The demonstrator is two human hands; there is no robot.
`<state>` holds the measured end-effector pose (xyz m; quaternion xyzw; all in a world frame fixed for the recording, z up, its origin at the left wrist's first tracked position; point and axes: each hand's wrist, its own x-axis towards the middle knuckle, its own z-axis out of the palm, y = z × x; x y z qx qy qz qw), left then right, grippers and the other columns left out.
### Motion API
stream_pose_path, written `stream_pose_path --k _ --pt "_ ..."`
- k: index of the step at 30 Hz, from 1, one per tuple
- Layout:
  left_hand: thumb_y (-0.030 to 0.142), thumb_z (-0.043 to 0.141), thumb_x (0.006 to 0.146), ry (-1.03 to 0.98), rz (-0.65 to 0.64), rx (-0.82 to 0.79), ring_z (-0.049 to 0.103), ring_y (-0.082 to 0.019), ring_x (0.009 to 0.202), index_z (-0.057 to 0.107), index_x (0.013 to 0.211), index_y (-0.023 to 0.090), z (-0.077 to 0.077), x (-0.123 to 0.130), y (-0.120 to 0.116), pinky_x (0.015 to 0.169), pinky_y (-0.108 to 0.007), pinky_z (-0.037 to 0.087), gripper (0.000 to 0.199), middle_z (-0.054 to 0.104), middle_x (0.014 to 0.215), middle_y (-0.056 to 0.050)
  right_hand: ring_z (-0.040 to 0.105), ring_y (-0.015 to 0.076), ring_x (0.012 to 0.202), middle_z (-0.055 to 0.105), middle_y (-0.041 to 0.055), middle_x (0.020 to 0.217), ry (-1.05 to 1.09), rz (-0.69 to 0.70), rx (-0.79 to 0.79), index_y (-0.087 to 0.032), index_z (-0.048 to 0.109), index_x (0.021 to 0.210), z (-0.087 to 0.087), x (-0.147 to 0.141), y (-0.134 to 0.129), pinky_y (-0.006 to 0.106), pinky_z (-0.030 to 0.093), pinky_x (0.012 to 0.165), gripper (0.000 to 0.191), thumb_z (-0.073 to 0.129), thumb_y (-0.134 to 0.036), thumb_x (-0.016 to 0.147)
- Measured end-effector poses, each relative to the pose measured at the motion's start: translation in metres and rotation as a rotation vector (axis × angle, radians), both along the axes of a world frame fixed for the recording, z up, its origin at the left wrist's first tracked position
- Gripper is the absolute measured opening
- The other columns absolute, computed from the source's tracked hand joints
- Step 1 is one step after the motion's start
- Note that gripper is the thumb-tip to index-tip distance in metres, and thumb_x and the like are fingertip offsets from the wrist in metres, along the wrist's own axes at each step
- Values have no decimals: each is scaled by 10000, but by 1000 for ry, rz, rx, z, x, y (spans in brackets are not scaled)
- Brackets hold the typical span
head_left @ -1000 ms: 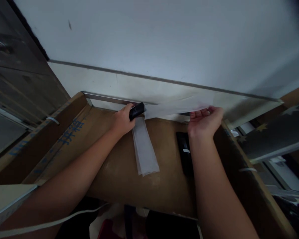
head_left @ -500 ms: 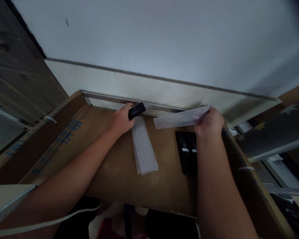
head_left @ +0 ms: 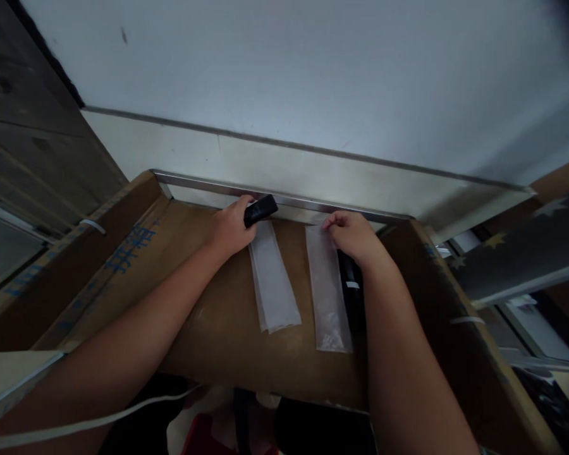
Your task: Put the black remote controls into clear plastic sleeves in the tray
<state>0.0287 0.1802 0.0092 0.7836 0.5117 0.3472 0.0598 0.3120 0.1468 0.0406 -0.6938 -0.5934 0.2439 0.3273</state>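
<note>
My left hand (head_left: 233, 226) is closed around a small black oblong device (head_left: 260, 211) near the back of the cardboard surface; its exact kind I cannot make out. With thumb and fingertips, my right hand (head_left: 353, 237) pinches the upper end of a clear plastic bag (head_left: 329, 291), which hangs or lies lengthwise toward me. Between the hands lies a small stack of long, flat translucent bags (head_left: 275, 281). Black items (head_left: 353, 287) with small white labels lie beside the held bag, partly covered by it and by my right forearm.
Everything lies on a brown cardboard box panel (head_left: 218, 341) with raised sides (head_left: 128, 202) and blue print on the left. A metal strip (head_left: 227, 188) and a white wall (head_left: 284, 82) close off the back. A pale strap (head_left: 123, 414) crosses at lower left.
My right hand has moved left, and its plastic bag has swung from sideways to lengthwise, now overlapping the black items. My left hand has stayed in place with the black device.
</note>
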Motion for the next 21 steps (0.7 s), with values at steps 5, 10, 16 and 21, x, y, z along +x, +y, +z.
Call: stream_pose_path --k 5,10,16,21 --pt "168 625 765 30 14 -22 681 -307 1074 586 1246 222 -2 0 1 906 -424 533 486 719 1184 -104 516 164 540 574 -31 545 -226 2 -113 -209 646 640 -2 -4 1 269 336 531 232 529 -14 592" --pt "169 619 765 29 1 -14 679 -312 1075 589 1251 205 -3 0 2 914 -431 531 488 716 1181 -117 504 155 532 561 -34 535 -309 -23 -55 -215 624 610 -8 -3 4 263 315 507 212 523 -36 557" --pt "160 609 761 33 8 -8 684 -316 1056 607 1230 184 -1 1 1 901 -432 535 470 721 1174 -123 485 147 551 550 -32 591 77 6 23 -209 605 700 1 -10 1 256 339 520 126 539 -143 615" --pt "176 596 774 42 4 6 694 -326 1030 613 1231 167 0 -1 1 879 -439 542 457 727 1152 -131 447 129 547 489 -47 608 486 72 69 -225 501 678 16 -13 -6 232 324 510 65 519 -222 616"
